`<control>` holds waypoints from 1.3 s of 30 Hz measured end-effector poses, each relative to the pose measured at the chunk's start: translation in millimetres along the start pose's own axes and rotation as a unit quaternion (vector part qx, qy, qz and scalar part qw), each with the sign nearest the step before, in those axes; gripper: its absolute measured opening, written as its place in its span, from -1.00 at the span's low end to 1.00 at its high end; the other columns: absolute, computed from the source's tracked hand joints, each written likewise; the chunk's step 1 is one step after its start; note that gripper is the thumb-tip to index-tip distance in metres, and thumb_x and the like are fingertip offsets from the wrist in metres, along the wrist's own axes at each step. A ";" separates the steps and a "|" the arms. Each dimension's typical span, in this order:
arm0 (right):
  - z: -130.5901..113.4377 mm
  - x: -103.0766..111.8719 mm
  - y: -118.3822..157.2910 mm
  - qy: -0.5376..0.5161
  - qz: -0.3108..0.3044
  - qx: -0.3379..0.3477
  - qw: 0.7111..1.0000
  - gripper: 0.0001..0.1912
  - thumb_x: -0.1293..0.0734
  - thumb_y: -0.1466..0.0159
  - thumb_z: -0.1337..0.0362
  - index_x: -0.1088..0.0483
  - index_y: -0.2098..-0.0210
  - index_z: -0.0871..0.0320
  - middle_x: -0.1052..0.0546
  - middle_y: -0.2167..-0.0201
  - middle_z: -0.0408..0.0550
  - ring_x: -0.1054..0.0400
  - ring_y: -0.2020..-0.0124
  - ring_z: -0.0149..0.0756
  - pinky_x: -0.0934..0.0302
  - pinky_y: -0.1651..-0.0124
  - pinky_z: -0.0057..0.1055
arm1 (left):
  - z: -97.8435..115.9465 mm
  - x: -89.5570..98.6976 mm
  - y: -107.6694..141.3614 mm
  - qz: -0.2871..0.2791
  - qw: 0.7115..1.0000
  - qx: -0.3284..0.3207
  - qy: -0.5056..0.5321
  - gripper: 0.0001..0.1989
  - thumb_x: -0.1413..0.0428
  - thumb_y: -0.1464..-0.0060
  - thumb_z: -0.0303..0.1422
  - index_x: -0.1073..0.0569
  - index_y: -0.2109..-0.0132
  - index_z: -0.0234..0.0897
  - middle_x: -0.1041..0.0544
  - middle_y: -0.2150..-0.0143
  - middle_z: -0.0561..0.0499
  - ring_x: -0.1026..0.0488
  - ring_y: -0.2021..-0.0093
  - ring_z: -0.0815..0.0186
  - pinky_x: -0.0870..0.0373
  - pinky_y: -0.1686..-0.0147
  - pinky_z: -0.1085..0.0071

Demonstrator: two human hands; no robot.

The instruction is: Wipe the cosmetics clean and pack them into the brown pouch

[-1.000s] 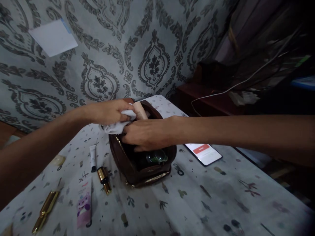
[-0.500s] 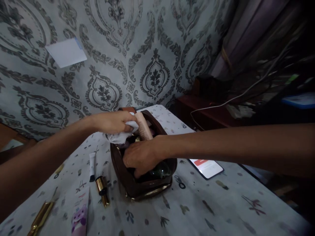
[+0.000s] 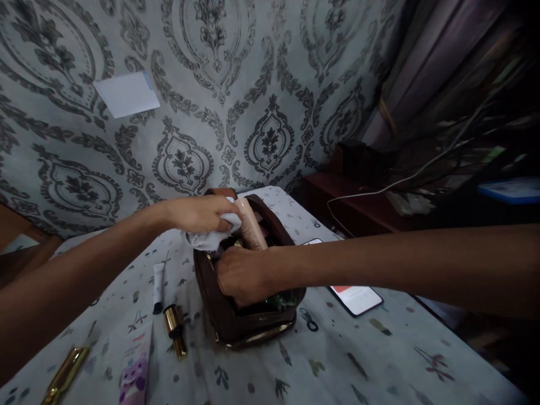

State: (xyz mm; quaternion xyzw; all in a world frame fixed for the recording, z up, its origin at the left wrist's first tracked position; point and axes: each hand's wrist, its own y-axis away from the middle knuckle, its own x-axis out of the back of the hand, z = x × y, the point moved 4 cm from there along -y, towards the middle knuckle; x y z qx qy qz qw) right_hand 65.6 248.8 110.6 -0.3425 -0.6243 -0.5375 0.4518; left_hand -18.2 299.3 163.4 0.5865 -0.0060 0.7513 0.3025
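A brown zippered bag (image 3: 211, 298) stands unzipped on the patterned tablecloth (image 3: 329, 360). My left hand (image 3: 202, 214) grips a white cloth (image 3: 206, 239) over the bag's far left rim. Right beside those fingers a peach-coloured bottle (image 3: 252, 225) leans up out of the bag. My right hand (image 3: 242, 275) reaches down inside, its fingertips hidden by the bag's wall, so whether it holds anything does not show. A dark green shiny item (image 3: 284, 300) lies in the bag near my right wrist.
Left of the bag lie a small white tube (image 3: 158, 284), a gold-and-black cosmetic container (image 3: 172, 323), a purple-and-pink tube (image 3: 135, 371) and a gold-handled item (image 3: 65, 374). A lit phone (image 3: 358, 298) rests under my right forearm. A white cable (image 3: 379, 193) runs over the dark red surface (image 3: 324, 188) behind.
My right hand has turned slightly and drawn its fingers in, still inside the bag. The left hand keeps hold of the cloth. The whole view has shifted a little.
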 end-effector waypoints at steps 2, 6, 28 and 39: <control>1.7 -2.9 -2.4 -0.007 0.016 0.004 1.000 -0.80 -0.32 -0.25 0.38 -0.58 0.25 0.36 -0.63 0.29 0.16 -0.42 0.34 -0.22 -0.01 0.44 -0.34 | -0.7 -0.5 0.5 -0.004 1.000 0.006 0.010 -0.64 -0.02 -0.13 -0.38 -0.49 -0.06 -0.25 -0.58 0.01 0.01 -0.49 0.09 0.24 -0.38 0.05 0.45; 4.0 -6.3 -4.9 -0.052 0.039 0.022 0.998 -0.81 -0.37 -0.20 0.33 -0.56 0.25 0.33 -0.63 0.28 0.13 -0.41 0.34 -0.24 -0.06 0.42 -0.37 | -2.1 -0.8 0.4 -0.004 1.000 0.005 0.012 -0.60 -0.04 -0.12 -0.37 -0.47 -0.10 -0.24 -0.58 0.02 0.02 -0.48 0.09 0.24 -0.38 0.07 0.44; 63.4 22.8 75.7 -0.603 0.156 -0.114 0.774 -0.72 -0.22 -0.36 0.40 -0.36 -0.06 0.23 -0.54 0.37 -0.13 -0.49 0.40 -0.45 -0.33 0.40 -0.57 | -10.4 5.5 7.1 0.081 0.991 0.040 0.102 -0.59 -0.05 -0.07 -0.28 -0.47 -0.07 -0.25 -0.61 0.07 0.01 -0.47 0.04 0.18 -0.35 0.05 0.38; 41.0 14.4 47.3 -0.563 0.150 -0.132 0.802 -0.74 -0.39 -0.10 0.65 -0.40 0.26 0.27 -0.42 0.57 -0.30 -0.33 0.57 -0.57 -0.20 0.56 -0.69 | -8.2 3.6 8.6 0.110 0.980 0.028 0.163 -0.56 -0.05 -0.04 -0.29 -0.49 -0.05 -0.39 -0.58 0.01 -0.07 -0.45 -0.01 0.14 -0.31 0.02 0.38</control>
